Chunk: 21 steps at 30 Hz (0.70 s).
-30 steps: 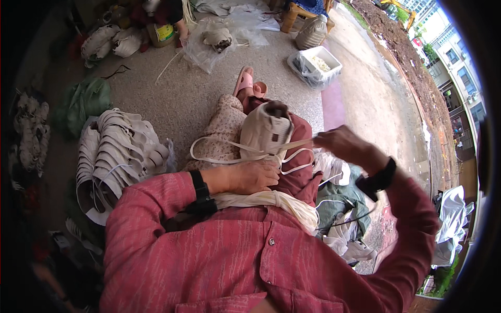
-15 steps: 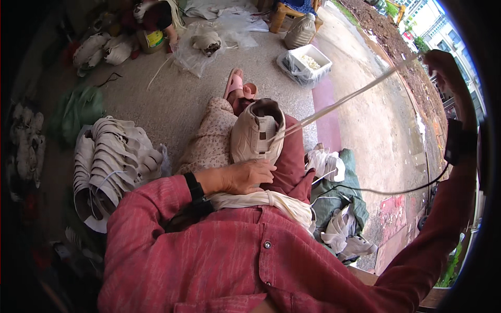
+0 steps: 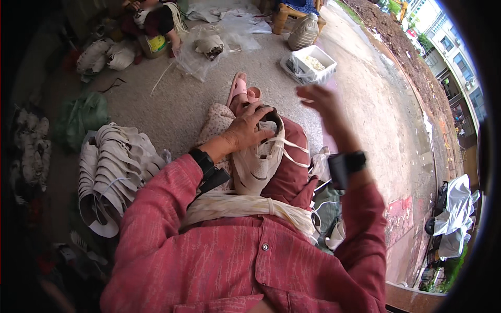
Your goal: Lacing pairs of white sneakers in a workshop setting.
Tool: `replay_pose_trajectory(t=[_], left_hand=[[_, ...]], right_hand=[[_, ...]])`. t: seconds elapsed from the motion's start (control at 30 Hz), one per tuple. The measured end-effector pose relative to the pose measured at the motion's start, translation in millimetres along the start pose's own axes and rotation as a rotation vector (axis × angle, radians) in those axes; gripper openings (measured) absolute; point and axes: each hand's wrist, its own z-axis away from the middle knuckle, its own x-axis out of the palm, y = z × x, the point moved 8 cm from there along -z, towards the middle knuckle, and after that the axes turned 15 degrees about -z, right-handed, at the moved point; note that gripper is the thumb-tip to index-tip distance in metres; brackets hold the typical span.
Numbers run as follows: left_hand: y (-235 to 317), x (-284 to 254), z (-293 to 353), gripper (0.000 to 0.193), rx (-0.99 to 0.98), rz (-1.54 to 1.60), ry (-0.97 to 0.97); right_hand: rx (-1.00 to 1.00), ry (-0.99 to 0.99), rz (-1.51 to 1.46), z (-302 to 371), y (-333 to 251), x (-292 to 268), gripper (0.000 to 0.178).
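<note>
An off-white shoe upper [image 3: 258, 164] lies across my lap. My left hand [image 3: 242, 133] grips it by the collar, with the thumb and fingers spread around the opening. A white shoelace [image 3: 286, 148] comes out of the eyelet side and hangs in a loose loop over my dark red trouser leg. Up to the right of the upper is my right hand [image 3: 323, 101], apart from it and a little blurred. Its fingers are stretched out, and nothing shows in them. A bundle of white laces [image 3: 235, 208] lies across my waist.
Stacked white shoe uppers [image 3: 117, 175] stand at my left, near a green sack [image 3: 81, 117]. Ahead are a white tub [image 3: 318, 60], a large plastic jug [image 3: 303, 34] and plastic sheeting [image 3: 195, 68]. Another person's hand [image 3: 175, 44] shows at the far left.
My right hand has come in from the far right, and the lace it pulled taut now hangs loose. My left hand has moved from the upper's near end to its collar.
</note>
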Motion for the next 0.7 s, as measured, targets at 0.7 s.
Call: replay_pose_trajectory(t=[0.7], left_hand=[[-26.7,9.2,43.1,0.046,-0.105,0.353,0.060]], right_hand=[[-0.077,0.237,-0.092,29.6,127.6,66.0,0.026]])
